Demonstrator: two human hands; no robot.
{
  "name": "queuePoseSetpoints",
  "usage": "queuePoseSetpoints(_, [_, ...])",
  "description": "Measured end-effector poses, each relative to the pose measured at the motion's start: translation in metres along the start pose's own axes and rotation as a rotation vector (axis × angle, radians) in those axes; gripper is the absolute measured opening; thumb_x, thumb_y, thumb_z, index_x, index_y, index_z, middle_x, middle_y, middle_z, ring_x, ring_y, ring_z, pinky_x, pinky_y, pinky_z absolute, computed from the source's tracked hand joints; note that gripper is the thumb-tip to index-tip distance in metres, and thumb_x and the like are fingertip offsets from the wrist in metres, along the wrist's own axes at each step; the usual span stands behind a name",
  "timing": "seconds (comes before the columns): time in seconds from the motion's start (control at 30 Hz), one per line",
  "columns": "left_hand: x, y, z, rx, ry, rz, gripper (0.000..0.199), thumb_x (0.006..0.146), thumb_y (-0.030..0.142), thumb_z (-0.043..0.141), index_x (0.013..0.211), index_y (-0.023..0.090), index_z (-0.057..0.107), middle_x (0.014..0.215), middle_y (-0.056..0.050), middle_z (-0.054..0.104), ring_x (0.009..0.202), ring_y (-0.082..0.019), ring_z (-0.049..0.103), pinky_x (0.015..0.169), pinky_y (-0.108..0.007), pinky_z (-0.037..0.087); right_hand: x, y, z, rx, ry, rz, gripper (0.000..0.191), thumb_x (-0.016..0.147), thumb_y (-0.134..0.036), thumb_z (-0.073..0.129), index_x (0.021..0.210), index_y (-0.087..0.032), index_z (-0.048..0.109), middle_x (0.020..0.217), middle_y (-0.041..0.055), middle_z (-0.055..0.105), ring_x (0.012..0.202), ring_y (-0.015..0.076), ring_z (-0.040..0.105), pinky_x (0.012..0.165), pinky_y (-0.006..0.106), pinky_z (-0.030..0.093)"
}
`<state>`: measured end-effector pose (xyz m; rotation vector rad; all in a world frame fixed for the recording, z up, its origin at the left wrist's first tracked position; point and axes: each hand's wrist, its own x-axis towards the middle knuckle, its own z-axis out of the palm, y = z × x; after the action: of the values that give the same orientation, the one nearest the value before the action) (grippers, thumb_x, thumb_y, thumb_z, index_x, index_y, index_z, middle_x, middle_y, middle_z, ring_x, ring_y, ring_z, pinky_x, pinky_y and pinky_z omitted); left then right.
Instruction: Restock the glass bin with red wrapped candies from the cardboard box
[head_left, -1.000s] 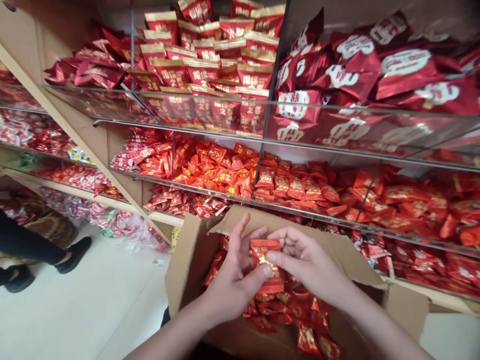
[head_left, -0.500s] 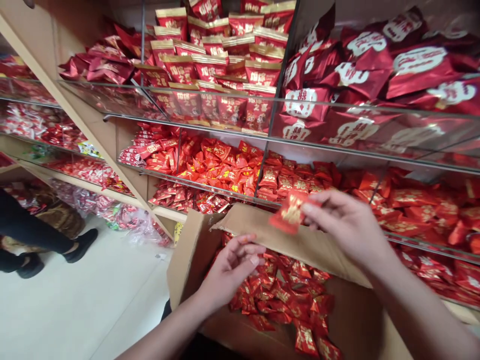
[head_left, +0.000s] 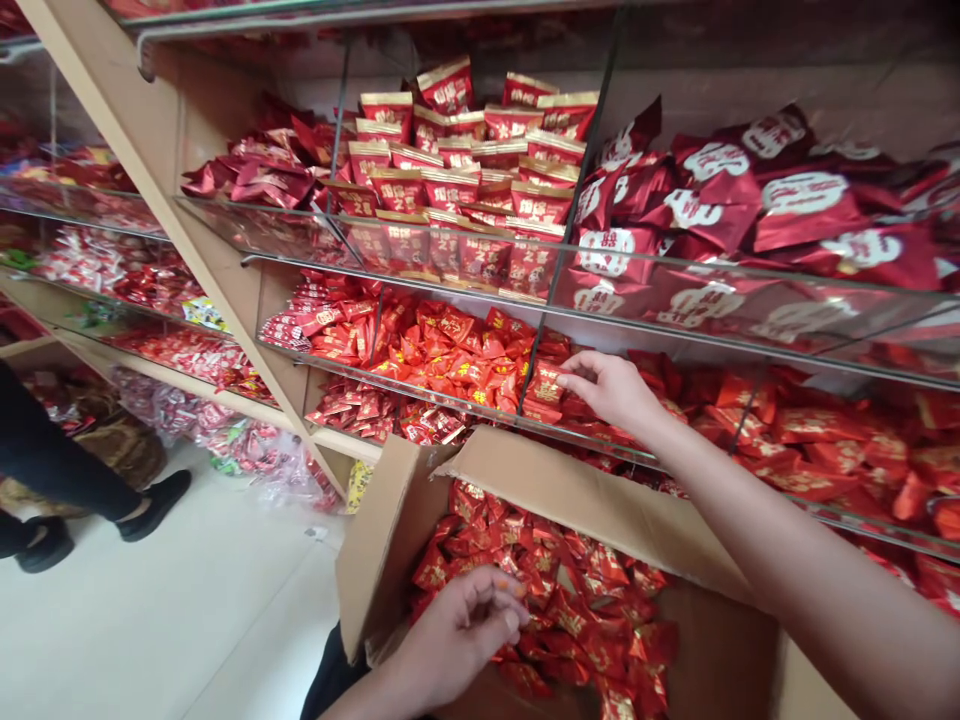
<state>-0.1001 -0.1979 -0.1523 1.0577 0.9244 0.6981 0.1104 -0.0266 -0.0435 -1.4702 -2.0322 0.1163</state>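
Watching from here, I see my right hand (head_left: 619, 392), at three o'clock of centre, pinching a red packet (head_left: 543, 388) behind the clear lip (head_left: 480, 408); pressing sideways could topple neighbours. My left hand (head_left: 450, 635), six o'clock, loosely open, might snag sweets (head_left: 555, 610) below.

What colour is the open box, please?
The box is light brown, seen best in the head view.
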Motion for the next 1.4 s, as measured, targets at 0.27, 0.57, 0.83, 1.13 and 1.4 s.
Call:
queuePoseSetpoints(0.27, [-0.002,0.0,0.004,0.119,-0.02,-0.026,0.035,0.069,0.043,0.062,0.088,0.015,0.053,0.081,-0.004,0.062,0.071,-0.014,0.053,0.071,-0.028,0.039,-0.003,-0.006,-0.003,-0.098,-0.087,-0.082,0.012,0.075,-0.019,0.055,0.084,-0.018,0.063,0.079,0.0054,0.069,0.071,0.0189,0.062,0.067,0.028,0.043])
queuePoseSetpoints(0.57, [-0.005,-0.013,0.005,0.225,-0.057,-0.074,0.029,0.073,0.035,0.059,0.092,0.014,0.054,0.085,-0.005,0.062,0.075,-0.014,0.053,0.073,-0.028,0.039,-0.001,-0.005,0.006,-0.042,-0.072,-0.061,0.004,0.076,-0.018,0.055,0.077,-0.019,0.059,0.073,0.0029,0.068,0.068,0.0166,0.062,0.065,0.026,0.044])
queuePoseSetpoints(0.83, [-0.001,-0.014,0.007,0.224,-0.123,-0.069,0.031,0.072,0.04,0.06,0.091,0.016,0.056,0.082,-0.003,0.061,0.076,-0.014,0.054,0.074,-0.026,0.038,0.006,0.001,0.005,0.029,-0.159,-0.062,0.014,0.066,-0.019,0.066,0.079,-0.017,0.061,0.073,0.0015,0.067,0.066,0.0146,0.061,0.062,0.023,0.045])
queuePoseSetpoints(1.13, [0.002,-0.02,-0.007,0.246,-0.086,-0.086,0.032,0.072,0.042,0.059,0.09,0.016,0.054,0.084,-0.003,0.061,0.078,-0.015,0.053,0.073,-0.026,0.037,-0.006,0.019,-0.024,-0.067,-0.115,0.007,0.011,0.074,-0.02,0.056,0.082,-0.019,0.064,0.08,0.0035,0.069,0.073,0.0171,0.064,0.069,0.027,0.047])
queuePoseSetpoints(1.4, [0.002,-0.035,-0.014,0.288,-0.112,-0.095,0.031,0.072,0.044,0.058,0.088,0.018,0.054,0.081,-0.001,0.059,0.078,-0.014,0.053,0.074,-0.025,0.037,0.002,0.036,-0.006,-0.187,-0.033,-0.358,0.029,0.082,-0.017,0.044,0.107,-0.019,0.06,0.111,0.005,0.062,0.105,0.0208,0.053,0.091,0.037,0.038])
